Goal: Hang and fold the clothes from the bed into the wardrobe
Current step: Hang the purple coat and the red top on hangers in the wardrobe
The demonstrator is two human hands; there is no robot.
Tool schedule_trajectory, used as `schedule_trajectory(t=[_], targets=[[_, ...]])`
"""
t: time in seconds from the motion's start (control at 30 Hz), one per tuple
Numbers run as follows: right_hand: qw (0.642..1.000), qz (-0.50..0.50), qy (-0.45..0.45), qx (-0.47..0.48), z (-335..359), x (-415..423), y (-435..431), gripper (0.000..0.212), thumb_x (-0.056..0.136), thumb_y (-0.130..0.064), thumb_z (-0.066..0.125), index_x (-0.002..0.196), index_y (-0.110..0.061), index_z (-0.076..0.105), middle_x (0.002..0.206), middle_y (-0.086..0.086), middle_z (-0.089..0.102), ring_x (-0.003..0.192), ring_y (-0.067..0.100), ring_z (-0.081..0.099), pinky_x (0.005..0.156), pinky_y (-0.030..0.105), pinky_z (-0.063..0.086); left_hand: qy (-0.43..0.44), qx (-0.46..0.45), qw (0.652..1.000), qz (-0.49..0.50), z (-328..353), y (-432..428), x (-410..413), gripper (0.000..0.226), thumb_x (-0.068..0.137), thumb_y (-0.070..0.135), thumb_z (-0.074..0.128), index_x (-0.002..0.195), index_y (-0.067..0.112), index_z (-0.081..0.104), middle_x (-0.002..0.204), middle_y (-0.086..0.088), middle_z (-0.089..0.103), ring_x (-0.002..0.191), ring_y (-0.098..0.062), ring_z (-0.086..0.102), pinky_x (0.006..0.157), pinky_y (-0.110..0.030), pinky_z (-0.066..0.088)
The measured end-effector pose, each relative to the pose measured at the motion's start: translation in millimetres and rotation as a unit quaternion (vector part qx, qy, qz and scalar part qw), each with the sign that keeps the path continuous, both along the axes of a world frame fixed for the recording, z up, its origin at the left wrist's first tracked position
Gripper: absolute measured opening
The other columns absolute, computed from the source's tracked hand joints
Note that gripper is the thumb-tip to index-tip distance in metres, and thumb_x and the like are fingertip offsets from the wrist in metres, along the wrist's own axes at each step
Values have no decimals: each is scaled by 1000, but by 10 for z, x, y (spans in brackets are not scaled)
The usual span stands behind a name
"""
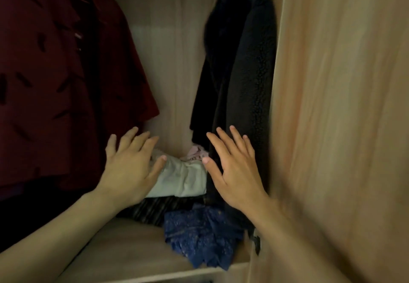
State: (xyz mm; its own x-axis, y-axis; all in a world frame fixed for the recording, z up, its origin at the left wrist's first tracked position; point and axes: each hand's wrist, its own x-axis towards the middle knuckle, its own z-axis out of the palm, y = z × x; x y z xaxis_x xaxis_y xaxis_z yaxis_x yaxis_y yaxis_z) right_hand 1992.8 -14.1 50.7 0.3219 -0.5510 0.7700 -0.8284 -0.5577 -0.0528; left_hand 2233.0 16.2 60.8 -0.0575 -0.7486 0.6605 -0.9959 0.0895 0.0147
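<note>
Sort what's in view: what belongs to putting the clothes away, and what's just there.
In the job: left hand, right hand, pale folded garment between them, wardrobe shelf.
Just there: red shirt, black fleece coat, blue patterned garment, striped dark garment.

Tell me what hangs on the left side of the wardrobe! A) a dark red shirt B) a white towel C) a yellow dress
A: a dark red shirt with dark marks hangs at the left, across from a black fleecy coat on the right.
</note>
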Motion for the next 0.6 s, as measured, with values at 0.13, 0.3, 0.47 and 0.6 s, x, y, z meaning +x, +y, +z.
schedule_trajectory(t=[0.13, 0.3, 0.47, 0.6], targets=[[1000, 0, 3, 31, -239, -32, 337, 62, 101, -57, 23, 153, -24, 34, 159, 1, 33, 152, 25, 12, 123, 49, 10, 12, 40, 999, -14, -163, 286, -187, 61, 99, 57, 28, 149, 24, 39, 156, 2, 36, 150, -22, 15, 120, -57, 7], [997, -43, 37, 46, -339, -213, 751, 65, 100, -59, 19, 153, -24, 35, 159, 0, 35, 152, 28, 13, 122, 51, 12, 37, 40, 996, -76, -291, 542, -385, 66, 94, 61, 22, 143, 22, 45, 155, 1, 37, 149, -23, 18, 119, -59, 8], [987, -114, 95, 69, -438, -412, 1154, 63, 101, -60, 18, 153, -27, 33, 164, 2, 22, 153, 29, 5, 122, 51, 11, 68, 55, 982, -165, -452, 790, -533, 67, 92, 61, 21, 141, 24, 47, 159, -1, 29, 150, -22, 13, 120, -58, 6], [977, -163, 77, 110, -555, -402, 1542, 62, 100, -58, 24, 153, -27, 33, 165, 2, 19, 152, 30, 6, 122, 51, 11, 80, 85, 965, -234, -669, 946, -546, 64, 95, 61, 22, 139, 25, 50, 158, -1, 30, 148, -22, 17, 118, -59, 12]])
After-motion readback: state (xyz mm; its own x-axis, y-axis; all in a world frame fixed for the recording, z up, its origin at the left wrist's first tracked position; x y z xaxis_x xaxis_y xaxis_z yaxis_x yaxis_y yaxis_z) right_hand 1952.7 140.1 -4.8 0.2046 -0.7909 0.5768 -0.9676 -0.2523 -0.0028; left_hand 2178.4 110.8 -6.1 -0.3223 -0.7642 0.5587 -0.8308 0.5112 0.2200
